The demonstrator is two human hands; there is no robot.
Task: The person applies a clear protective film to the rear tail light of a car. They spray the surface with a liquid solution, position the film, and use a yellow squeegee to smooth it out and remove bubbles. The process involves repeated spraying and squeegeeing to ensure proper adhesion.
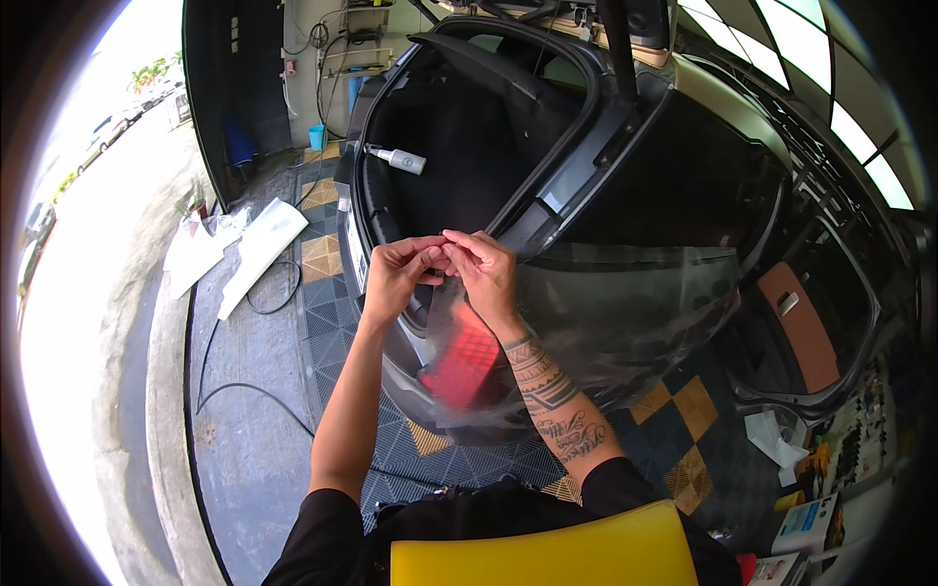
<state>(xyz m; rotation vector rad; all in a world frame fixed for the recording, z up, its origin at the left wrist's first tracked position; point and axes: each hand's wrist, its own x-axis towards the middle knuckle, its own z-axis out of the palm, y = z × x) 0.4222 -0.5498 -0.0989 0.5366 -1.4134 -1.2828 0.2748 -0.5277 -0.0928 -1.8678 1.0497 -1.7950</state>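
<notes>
Filling most of the space beyond and to the right of the hands is a dark car [575, 190], its rear opened onto a black cargo area [445, 107]. Under it, and around the person on both sides, spreads a floor of grey and tan ribbed tiles [324, 327]. A broad sheet of clear film [625, 303] drapes over the car's rear, stretching from the hands well out to the right, wrinkled and loose along its lower part. Farther right, past the film, a car door [865, 293] stands open and shows a brown panel [799, 327]. Well to the left of the hands, long white sheets [264, 249] lie on the ground, with a black hose [249, 389] curving nearer the person. Just below the hands and between the forearms, a red tail light [462, 359] shows through the film. Far beyond the hands, toward the left, sits a small blue bucket [317, 137]. The left hand [399, 278] and right hand [489, 278] meet fingertip to fingertip, both pinched closed on the film's upper corner; the bit between the fingers is too fine to make out. Beyond them, slightly left, a pale bottle [399, 159] lies on its side at the cargo opening.
</notes>
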